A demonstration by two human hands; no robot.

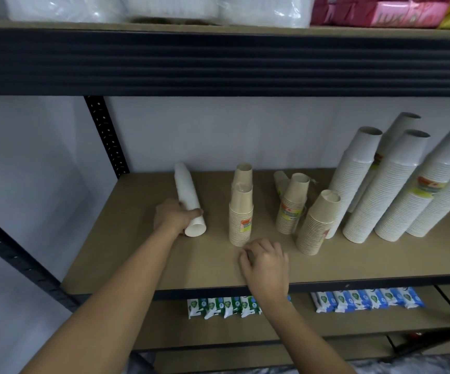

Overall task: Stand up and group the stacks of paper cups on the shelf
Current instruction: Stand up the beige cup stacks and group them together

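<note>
- White cup stack [188,197] lies on the shelf [142,255], left hand [174,215] clamped around it.
- Right hand [265,261] rests loosely curled, empty, near brown stacks [241,211].

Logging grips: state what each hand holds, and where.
Left hand grips the lying white cup stack near its open end. Right hand holds nothing.
</note>
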